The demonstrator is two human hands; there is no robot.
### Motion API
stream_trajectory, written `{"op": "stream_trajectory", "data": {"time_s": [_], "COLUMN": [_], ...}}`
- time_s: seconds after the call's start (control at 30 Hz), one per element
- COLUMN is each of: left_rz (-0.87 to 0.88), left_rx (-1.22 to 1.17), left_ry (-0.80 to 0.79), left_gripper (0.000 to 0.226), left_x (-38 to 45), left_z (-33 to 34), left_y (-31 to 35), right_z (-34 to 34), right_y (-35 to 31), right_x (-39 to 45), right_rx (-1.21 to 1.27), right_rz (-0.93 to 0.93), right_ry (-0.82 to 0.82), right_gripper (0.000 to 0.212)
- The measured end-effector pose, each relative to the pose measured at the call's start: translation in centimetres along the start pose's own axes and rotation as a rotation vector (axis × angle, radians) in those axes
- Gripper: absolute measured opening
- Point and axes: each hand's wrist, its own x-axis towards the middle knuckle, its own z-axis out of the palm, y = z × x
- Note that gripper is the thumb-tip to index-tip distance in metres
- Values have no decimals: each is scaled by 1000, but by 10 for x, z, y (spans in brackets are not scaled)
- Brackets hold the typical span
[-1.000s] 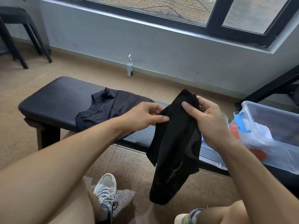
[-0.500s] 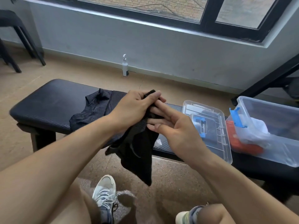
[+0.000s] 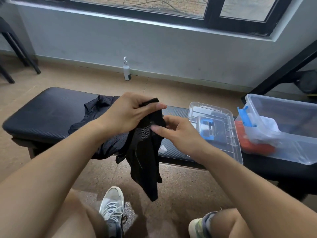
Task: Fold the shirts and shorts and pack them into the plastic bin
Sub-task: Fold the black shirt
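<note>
Black mesh garment [image 3: 145, 152], shirt or shorts not discernible, hangs in front of the desk [image 3: 42, 114], long axis near vertical, lower tip pointing down at the floor between the person's two shoes. Left hand [image 3: 130, 114] grips its bunched top edge, fingers curled over the fabric. Right hand [image 3: 178, 133] pinches the cloth just below, thumb against the mesh, fingers curled behind.

Second dark garment [image 3: 99, 117] lies crumpled on the desk behind the left hand, spread roughly along the desk's length, front edge drooping over the side.

Clear plastic bin [image 3: 291, 121] stands at the right end of the desk, open, blue latch [image 3: 245, 115] on its near end. Inside: an orange item [image 3: 253, 145] under a white plastic bag [image 3: 267, 127]. Clear bin lid [image 3: 214, 129] lies flat on the desk between garments and bin, blue handle facing up.

White pump bottle [image 3: 127, 70] stands on the floor by the wall; its label is too small to read. No legible writing on any garment.
</note>
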Motion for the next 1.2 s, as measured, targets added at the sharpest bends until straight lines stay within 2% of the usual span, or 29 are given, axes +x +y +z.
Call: {"op": "stream_trajectory", "data": {"time_s": [0.13,0.23,0.33,0.53,0.63,0.73,0.87,0.97,1.1,1.2], "left_rz": [-247,-374,-450,-443,-450,-430,-379,-365,-350,-316], "left_rx": [-230,-297,-322,-381,-428,-468,-388,-362,-290,-61], "left_ry": [82,15,-68,-37,28,114,158,122,-30,-113], "left_gripper": [34,22,30,28,24,30,35,28,18,43], "left_x": [0,-1,-2,0,1,2,3,3,-1,-4], "left_z": [-3,-5,-6,-3,4,9,14,14,12,11], "left_y": [-7,-14,-17,-15,-13,-7,-4,-5,-1,-1], "right_z": [-2,-3,-4,-11,-11,-12,-11,-12,-14,-13], "right_y": [-5,-8,-7,-6,-5,-6,-3,-1,0,2], "right_x": [-1,-3,-2,-1,-1,-3,-4,-5,-3,-2], "right_rx": [86,122,86,37,14,-49,-89,-77,-5,-19], "right_rz": [-60,-79,-86,-115,-147,-131,-80,-88,-97,-106], "right_ry": [120,187,255,330,397,317,233,237,274,264], "right_gripper": [14,9,6,9,15,17,18,18,18,23]}}
